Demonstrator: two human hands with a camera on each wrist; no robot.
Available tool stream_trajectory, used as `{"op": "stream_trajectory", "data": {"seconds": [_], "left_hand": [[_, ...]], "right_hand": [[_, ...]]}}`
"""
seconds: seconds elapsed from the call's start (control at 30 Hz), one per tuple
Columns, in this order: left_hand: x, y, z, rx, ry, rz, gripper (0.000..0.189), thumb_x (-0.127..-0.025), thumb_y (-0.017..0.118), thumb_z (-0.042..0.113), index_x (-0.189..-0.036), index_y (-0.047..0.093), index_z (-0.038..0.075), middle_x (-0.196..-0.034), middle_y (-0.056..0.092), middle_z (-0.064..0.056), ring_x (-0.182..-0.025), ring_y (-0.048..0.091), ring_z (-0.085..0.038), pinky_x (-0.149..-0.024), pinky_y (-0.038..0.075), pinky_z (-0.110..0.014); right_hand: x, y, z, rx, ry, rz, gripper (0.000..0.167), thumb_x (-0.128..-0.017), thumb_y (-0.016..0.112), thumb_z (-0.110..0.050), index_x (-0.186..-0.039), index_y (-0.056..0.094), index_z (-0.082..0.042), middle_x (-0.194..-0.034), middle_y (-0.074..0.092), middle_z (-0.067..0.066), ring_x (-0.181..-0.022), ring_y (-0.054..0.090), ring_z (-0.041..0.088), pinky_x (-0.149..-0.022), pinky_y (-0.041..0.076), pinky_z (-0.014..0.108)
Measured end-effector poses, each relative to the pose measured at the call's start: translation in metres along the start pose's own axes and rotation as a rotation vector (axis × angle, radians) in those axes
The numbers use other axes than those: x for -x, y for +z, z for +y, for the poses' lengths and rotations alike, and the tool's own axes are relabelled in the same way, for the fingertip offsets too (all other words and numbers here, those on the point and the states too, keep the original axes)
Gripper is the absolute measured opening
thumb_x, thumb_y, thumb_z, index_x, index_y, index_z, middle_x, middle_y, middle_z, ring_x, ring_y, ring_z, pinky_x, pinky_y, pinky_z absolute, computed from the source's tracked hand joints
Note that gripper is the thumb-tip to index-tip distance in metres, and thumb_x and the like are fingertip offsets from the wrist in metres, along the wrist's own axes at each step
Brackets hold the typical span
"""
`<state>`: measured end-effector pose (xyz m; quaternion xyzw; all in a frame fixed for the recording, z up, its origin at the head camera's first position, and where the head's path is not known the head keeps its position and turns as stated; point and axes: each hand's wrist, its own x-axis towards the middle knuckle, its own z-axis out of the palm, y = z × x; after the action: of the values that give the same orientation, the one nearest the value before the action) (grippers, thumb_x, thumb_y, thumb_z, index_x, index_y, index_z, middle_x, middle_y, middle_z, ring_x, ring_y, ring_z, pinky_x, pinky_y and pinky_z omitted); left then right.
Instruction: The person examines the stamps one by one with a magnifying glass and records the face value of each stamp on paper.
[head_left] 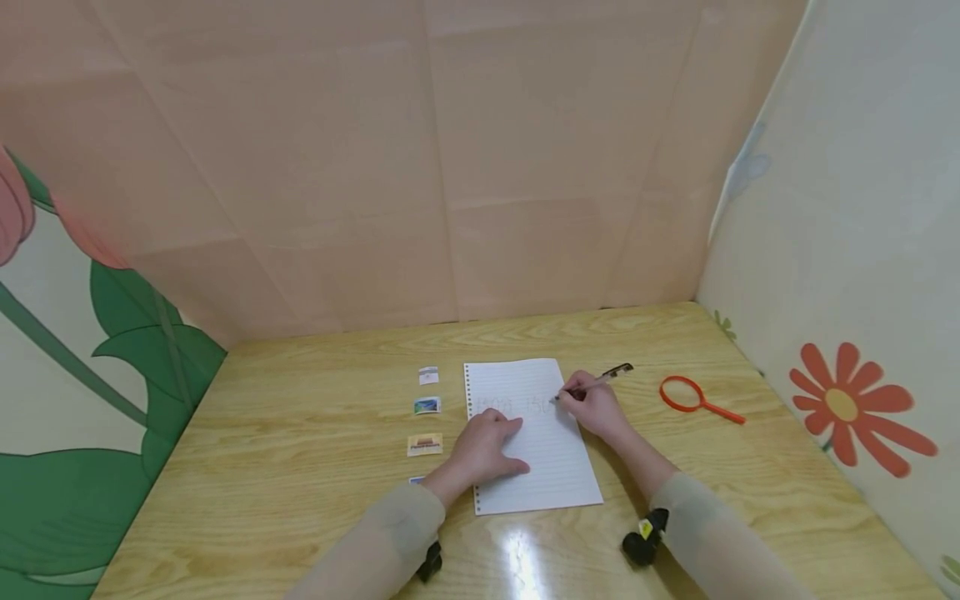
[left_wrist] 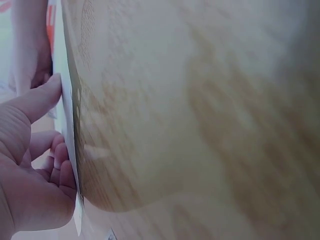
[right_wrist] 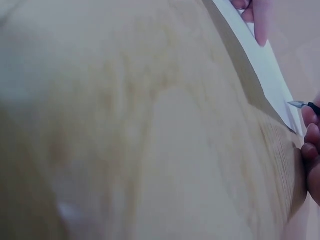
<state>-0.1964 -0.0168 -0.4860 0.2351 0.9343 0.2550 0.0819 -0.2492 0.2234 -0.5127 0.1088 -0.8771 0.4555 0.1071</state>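
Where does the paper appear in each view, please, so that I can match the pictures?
Head: the paper lies just right of centre, in the lower half.
Left wrist: the paper is a thin white strip towards the left edge.
Right wrist: the paper is a narrow band slanting from the top down towards the right edge.
Shared landmark: the left hand, at the paper in all three.

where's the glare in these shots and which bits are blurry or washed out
Head view: bright glare on the table just below the paper, whose writing looks faint; left wrist view: hazy, with the table's grain soft and smeared; right wrist view: table blurred too, while the tip of the pen is comparatively clear.
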Motion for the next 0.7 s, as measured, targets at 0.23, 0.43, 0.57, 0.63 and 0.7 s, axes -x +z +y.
{"op": "stream_trajectory", "data": {"seconds": [0.23,0.43,0.57,0.63,0.7], "left_hand": [[0.0006,-0.0009,0.0007,0.001,0.0,-0.001,0.074,-0.077,0.085,0.04,-0.139,0.058,0.01,-0.113,0.056,-0.003,-0.098,0.051,-0.015,-0.087,0.044,-0.029],[0.0004,-0.0014,0.0006,-0.001,0.007,0.0,0.074,-0.077,0.085,0.039,-0.139,0.058,0.01,-0.114,0.056,-0.004,-0.1,0.051,-0.016,-0.088,0.044,-0.029],[0.0007,-0.0015,0.001,-0.005,0.009,0.002,0.074,-0.077,0.085,0.04,-0.139,0.058,0.01,-0.113,0.056,-0.004,-0.098,0.051,-0.016,-0.087,0.044,-0.029],[0.001,-0.0017,0.0013,-0.003,0.009,0.001,0.074,-0.076,0.086,0.039,-0.138,0.059,0.01,-0.112,0.056,-0.004,-0.097,0.051,-0.016,-0.086,0.044,-0.029],[0.0011,-0.0017,0.0014,-0.001,0.006,-0.003,0.073,-0.077,0.086,0.039,-0.138,0.059,0.01,-0.111,0.056,-0.003,-0.097,0.05,-0.015,-0.086,0.044,-0.028]], "right_hand": [[-0.0023,0.0038,-0.0023,0.025,0.03,0.023,0.004,-0.087,0.066,-0.005,-0.087,0.063,-0.001,-0.077,0.057,0.004,-0.066,0.049,0.018,-0.055,0.04,0.025],[-0.0021,0.0055,-0.0029,0.024,0.023,0.028,0.004,-0.087,0.068,-0.006,-0.085,0.065,-0.005,-0.077,0.058,0.004,-0.066,0.05,0.017,-0.055,0.041,0.024],[-0.0019,0.0044,-0.0023,-0.051,0.071,0.02,0.003,-0.087,0.067,-0.006,-0.086,0.065,-0.004,-0.074,0.063,0.004,-0.061,0.05,0.015,-0.052,0.04,0.023],[-0.0016,0.0036,-0.0019,-0.09,0.099,0.019,0.003,-0.088,0.066,-0.006,-0.086,0.064,-0.004,-0.073,0.065,0.004,-0.059,0.05,0.015,-0.05,0.039,0.023],[-0.0011,0.0026,-0.0016,-0.109,0.115,0.033,0.004,-0.088,0.066,-0.005,-0.086,0.063,-0.003,-0.072,0.066,0.005,-0.058,0.051,0.015,-0.049,0.039,0.023]]}}
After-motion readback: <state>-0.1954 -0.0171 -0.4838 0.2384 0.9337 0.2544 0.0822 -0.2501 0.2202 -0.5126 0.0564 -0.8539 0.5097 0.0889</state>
